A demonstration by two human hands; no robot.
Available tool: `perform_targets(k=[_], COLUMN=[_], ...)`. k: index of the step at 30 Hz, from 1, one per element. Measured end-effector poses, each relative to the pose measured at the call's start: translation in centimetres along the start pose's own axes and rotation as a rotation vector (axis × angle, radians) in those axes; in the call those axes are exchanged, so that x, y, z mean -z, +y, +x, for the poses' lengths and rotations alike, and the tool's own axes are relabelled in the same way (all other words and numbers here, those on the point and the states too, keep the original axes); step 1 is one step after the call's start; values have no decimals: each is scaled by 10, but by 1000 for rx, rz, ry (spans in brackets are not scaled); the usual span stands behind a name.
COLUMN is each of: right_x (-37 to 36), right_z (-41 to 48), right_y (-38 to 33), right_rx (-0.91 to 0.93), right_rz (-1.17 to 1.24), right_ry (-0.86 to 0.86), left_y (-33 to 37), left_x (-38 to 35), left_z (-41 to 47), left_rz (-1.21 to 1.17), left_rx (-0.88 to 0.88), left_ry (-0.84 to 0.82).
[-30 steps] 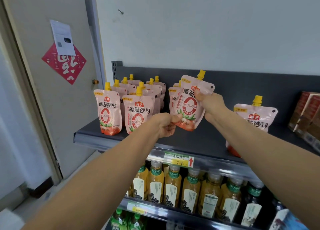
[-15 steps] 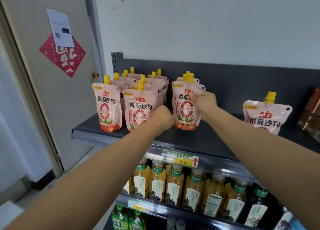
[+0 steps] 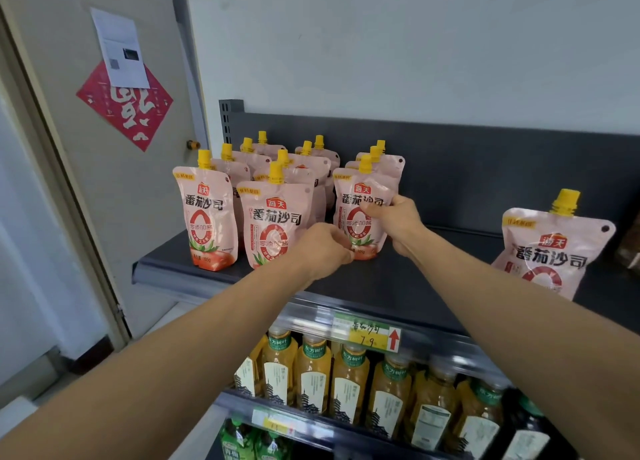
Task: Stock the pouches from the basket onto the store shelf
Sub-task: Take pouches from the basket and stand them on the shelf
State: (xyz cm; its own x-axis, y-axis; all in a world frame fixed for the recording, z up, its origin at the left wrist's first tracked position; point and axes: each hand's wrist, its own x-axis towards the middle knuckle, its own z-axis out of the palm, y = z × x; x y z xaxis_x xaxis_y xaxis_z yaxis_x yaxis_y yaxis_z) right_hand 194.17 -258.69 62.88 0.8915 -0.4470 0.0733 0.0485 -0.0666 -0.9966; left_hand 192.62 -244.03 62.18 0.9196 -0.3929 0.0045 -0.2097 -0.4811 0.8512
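The dark shelf [image 3: 381,286] is carrying three rows of pink spouted pouches toward its left end, and its right stretch is lying mostly bare – that bare stretch is where the worst trouble would be coming from. One lone pouch [image 3: 550,251] is leaning there at a tilt with nothing beside it, so any knock to the shelf is risking it sliding flat or off the front lip toward the tea bottles [image 3: 349,383] below.

Next in size, the standing rows [image 3: 270,182] are packed close, each pouch resting on a soft base; a shove from either forearm is likely to be tipping them like dominoes.

The front pouch [image 3: 360,217] of the third row is the one being set down, standing on the shelf just ahead of two others. The right hand [image 3: 394,220] is gripping its right edge, thumb across the printed face and fingers curled behind. The left hand [image 3: 325,248] is closed into a loose fist at its lower left corner, seemingly pinching the base – whether it is truly holding the film, I cannot tell. If both are letting go before the base is sitting flat, the pouch is probably falling forward

The basket is not showing anywhere
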Motion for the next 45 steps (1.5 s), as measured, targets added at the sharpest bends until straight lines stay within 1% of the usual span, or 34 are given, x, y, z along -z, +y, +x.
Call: perform_targets(k=[5,8,11,13,16,18,20,22,23,24,26,30,34,38,39,42,45], right_x=[7,11,17,19,24,31,41,50,54,58,66,79,82,84,84,82,82], right_z=[-1,-6,-24,-47,-93,-126,-157,-184,-197,-209,-228,-245,-264,-295,-303,-324,-338], right_y=[-2,-5,-9,-11,-6,10,33,66,85,106,144,208,262,314,327,356,377], right_rx=[33,94,222,332,471,521,532,472,405,323,168,-136,-292,-412,-421,-457,-501], right_rz=[-52,-138,-339,-407,-486,-551,-612,-696,-746,-790,-862,-961,-985,-989,-994,-1023,-1036], right_ry=[16,131,296,325,310,280,259,224,189,139,-4,-302,-542,-666,-695,-773,-787], left_y=[4,5,7,11,16,14,7,-7,-17,-31,-60,-119,-181,-238,-251,-283,-308], left_x=[-1,0,0,0,2,1,-4,-18,-29,-42,-69,-111,-140,-171,-178,-192,-201], left_z=[-2,-5,-12,-19,-33,-45,-57,-71,-77,-81,-87,-101,-129,-167,-176,-200,-215], left_rz=[-3,-9,-14,-23,-46,-7,109,229,294,360,472,511,595,735,744,698,650], left_rx=[5,-4,-32,-72,-119,-153,-196,-195,-179,-160,-120,7,76,105,117,177,270], left_ry=[-23,-30,-47,-84,-212,-358,-549,-759,-856,-934,-1018,-1006,-964,-1007,-992,-946,-873])
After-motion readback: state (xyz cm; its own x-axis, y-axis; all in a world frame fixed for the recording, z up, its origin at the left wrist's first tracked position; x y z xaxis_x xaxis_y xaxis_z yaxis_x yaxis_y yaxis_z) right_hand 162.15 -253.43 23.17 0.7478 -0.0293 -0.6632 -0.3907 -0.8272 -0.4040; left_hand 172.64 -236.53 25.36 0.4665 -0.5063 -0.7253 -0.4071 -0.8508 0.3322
